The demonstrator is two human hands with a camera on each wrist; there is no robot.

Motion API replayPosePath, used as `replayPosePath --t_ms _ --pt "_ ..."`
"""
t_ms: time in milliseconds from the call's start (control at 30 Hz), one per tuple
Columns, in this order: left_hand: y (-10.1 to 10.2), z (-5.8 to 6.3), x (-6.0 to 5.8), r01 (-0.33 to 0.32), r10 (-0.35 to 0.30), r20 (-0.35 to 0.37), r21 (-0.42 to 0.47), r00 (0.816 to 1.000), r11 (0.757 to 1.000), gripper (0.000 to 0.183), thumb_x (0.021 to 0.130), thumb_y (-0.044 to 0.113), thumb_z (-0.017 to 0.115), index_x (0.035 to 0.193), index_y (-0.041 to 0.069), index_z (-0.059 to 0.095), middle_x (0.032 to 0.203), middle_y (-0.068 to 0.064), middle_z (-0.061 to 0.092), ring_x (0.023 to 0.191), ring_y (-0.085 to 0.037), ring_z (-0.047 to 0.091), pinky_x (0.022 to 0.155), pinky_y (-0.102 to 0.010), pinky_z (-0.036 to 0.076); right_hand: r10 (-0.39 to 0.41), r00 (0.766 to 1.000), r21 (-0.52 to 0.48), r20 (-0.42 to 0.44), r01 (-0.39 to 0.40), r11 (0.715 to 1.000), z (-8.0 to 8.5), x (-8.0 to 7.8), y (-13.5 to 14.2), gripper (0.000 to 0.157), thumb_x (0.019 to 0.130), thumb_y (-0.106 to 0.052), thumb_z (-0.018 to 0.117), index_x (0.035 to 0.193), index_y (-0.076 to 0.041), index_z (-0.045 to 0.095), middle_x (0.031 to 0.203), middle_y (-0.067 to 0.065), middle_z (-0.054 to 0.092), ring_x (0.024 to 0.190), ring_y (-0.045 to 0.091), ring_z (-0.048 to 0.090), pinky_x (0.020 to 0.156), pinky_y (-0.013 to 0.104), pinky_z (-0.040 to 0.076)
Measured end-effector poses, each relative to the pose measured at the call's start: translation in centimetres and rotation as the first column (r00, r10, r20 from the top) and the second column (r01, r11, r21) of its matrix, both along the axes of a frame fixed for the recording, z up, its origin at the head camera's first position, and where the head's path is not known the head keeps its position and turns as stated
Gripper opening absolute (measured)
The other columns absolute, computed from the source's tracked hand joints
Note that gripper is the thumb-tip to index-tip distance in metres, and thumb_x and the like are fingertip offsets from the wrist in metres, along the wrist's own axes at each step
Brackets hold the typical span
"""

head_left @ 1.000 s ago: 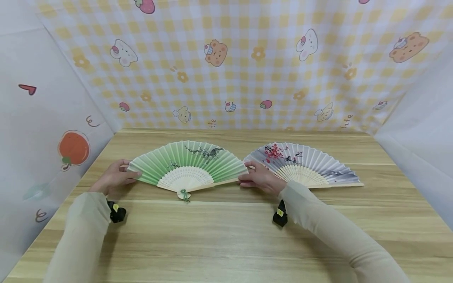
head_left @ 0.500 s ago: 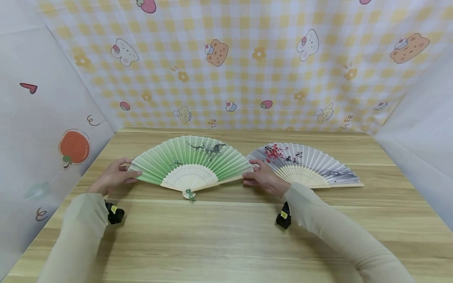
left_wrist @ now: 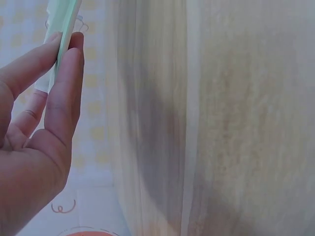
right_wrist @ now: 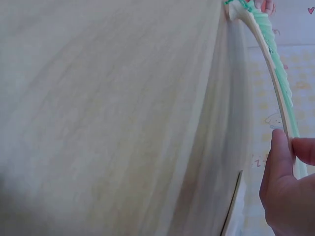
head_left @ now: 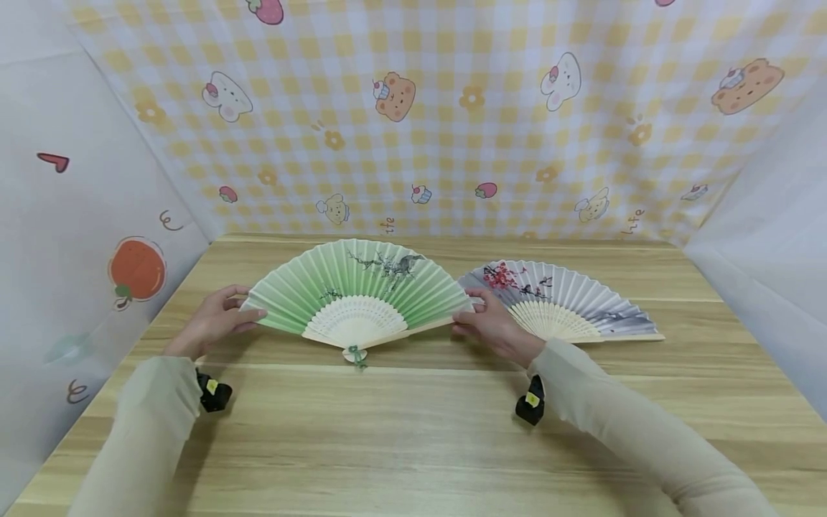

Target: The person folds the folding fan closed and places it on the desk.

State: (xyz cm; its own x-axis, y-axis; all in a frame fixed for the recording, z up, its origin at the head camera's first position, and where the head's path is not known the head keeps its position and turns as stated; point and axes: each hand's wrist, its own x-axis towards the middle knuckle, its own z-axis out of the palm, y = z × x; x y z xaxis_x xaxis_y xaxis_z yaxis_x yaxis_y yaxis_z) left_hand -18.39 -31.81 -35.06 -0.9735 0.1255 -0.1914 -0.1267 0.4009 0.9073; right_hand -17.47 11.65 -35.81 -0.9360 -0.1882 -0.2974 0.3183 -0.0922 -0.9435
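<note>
A green folding fan (head_left: 355, 287), spread wide, is held by its two ends in the head view. It has pale pierced ribs, a dark branch print and a green tassel (head_left: 357, 355) at the pivot. My left hand (head_left: 212, 319) pinches its left end between thumb and fingers, which the left wrist view shows closely on the pleated edge (left_wrist: 63, 34). At the other end my right hand (head_left: 497, 327) pinches the outer wooden rib (right_wrist: 275, 83) with the leaf. Behind the right hand lies a second spread fan (head_left: 581, 301), grey with red blossoms, partly hidden by the hand.
The wooden table (head_left: 362, 431) reaches back to a yellow checked cloth (head_left: 439, 143) with cartoon prints. White printed sheeting (head_left: 71, 237) stands along the left, and another white sheet (head_left: 769, 187) along the right. The grey fan's lower rib (head_left: 620, 339) rests on the tabletop.
Both hands have shifted the green fan a little to the right, and its upper edge has risen in the view. The grey fan has stayed put.
</note>
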Motion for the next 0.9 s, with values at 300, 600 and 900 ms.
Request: replayPosePath --t_ms 300,600,900 --pt "2.3 1.4 0.8 -0.011 0.009 -0.047 -0.039 0.999 0.999 0.061 0.085 0.017 0.063 0.132 -0.006 0.031 0.111 -0.020 0.045 0.081 -0.008 0.060 0.080 -0.030 0.050 -0.066 0.997 0.012 -0.044 0.067 0.998 1.1 0.2 1.2 0.059 0.084 0.012 0.049 0.135 -0.001 0.022 0.125 0.023 0.042 0.082 0.012 0.058 0.080 0.025 0.050" --pt "4.1 2.0 0.8 -0.024 0.017 -0.108 -0.059 0.994 0.998 0.059 0.086 0.022 0.062 0.131 -0.004 0.034 0.114 -0.019 0.048 0.083 -0.010 0.061 0.077 -0.030 0.051 -0.136 0.989 -0.038 -0.059 0.134 0.990 1.8 0.3 2.6 0.055 0.086 0.011 0.046 0.133 0.000 0.020 0.125 0.017 0.040 0.084 0.008 0.057 0.081 0.024 0.049" --pt "6.0 2.5 1.2 -0.090 0.090 -0.151 0.007 0.984 0.996 0.062 0.086 0.021 0.062 0.135 0.000 0.030 0.111 -0.010 0.048 0.079 -0.001 0.058 0.077 -0.026 0.050 -0.216 0.974 -0.087 -0.066 0.210 0.974 2.6 0.7 3.7 0.056 0.087 0.010 0.047 0.135 0.002 0.020 0.099 0.007 0.053 0.078 0.007 0.060 0.079 0.022 0.050"
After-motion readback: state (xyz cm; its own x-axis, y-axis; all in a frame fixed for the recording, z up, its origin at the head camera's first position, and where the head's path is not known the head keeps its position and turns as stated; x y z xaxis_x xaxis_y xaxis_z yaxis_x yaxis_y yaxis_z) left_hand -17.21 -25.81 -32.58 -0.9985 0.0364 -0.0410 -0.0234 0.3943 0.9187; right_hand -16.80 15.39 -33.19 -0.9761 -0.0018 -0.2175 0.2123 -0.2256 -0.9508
